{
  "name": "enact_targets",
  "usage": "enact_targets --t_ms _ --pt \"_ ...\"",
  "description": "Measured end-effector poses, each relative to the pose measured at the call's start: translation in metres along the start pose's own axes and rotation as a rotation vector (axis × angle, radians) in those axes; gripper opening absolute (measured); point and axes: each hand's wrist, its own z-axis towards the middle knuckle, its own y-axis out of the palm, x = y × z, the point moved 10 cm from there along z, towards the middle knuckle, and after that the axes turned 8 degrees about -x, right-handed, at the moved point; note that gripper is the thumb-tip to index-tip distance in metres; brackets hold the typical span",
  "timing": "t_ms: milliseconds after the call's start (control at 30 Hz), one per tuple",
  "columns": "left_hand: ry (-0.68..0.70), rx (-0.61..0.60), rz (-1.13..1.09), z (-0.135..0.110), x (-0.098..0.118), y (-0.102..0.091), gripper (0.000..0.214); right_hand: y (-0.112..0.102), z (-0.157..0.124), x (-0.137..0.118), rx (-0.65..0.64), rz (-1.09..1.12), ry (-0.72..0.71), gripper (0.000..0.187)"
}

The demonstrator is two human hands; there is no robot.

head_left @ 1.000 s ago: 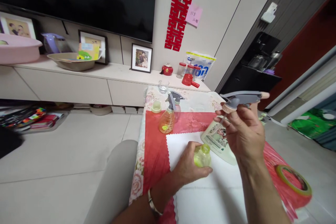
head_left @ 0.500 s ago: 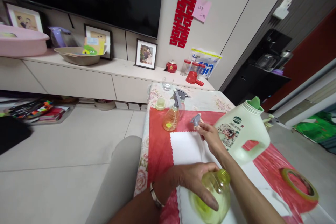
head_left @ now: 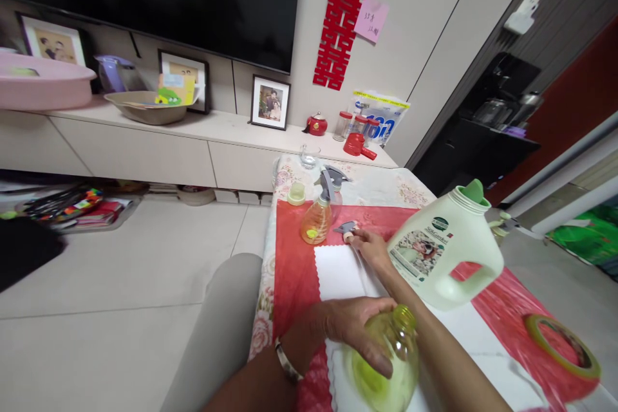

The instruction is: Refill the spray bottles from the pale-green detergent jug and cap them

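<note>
Leftward since the earlier frame has gone the spray head (head_left: 346, 230), now over the red sheet (head_left: 292, 277), near a ribbed, clear orange bottle (head_left: 317, 222); its grey end points left, its collar pinched by the right hand (head_left: 373, 250). Curved around a rounded, see-through yellow bottle (head_left: 389, 367), the left hand (head_left: 361, 331) grips it, long axis tilted, neck up and rightward. Farther right, a smooth green jug's (head_left: 447, 248) label appears to read "SilkGarden".

Your right forearm (head_left: 434, 341) blocks the gap between the jug (head_left: 444, 248) and the yellow bottle (head_left: 404, 360); an orange bottle (head_left: 316, 222) stands left of your right hand (head_left: 371, 250). You could pass over the surface's far right corner (head_left: 405, 187).
</note>
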Motion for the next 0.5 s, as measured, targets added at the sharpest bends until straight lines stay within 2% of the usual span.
enact_targets --t_ms 67,133,267,333,367,433,500 --pt "0.027 0.002 -0.011 0.0 0.004 0.0 0.083 -0.011 -0.015 -0.009 0.042 -0.007 -0.057 0.04" --pt "0.083 0.033 -0.053 -0.001 0.011 -0.001 0.077 -0.03 -0.042 -0.023 0.127 -0.008 -0.142 0.038" --pt "0.236 0.236 -0.151 -0.01 0.029 -0.016 0.067 -0.088 -0.123 -0.055 0.405 0.018 -0.344 0.045" --pt "0.326 0.386 -0.149 -0.018 0.038 -0.028 0.063 -0.122 -0.163 -0.06 0.585 0.035 -0.402 0.044" --pt "0.369 0.484 -0.122 -0.023 0.042 -0.036 0.063 -0.143 -0.186 -0.06 0.731 0.061 -0.444 0.043" --pt "0.42 0.738 -0.005 -0.04 0.047 -0.053 0.061 -0.179 -0.217 -0.047 0.955 0.115 -0.447 0.046" --pt "0.413 1.029 0.176 -0.06 0.051 -0.067 0.059 -0.206 -0.234 -0.025 1.089 0.127 -0.377 0.048"
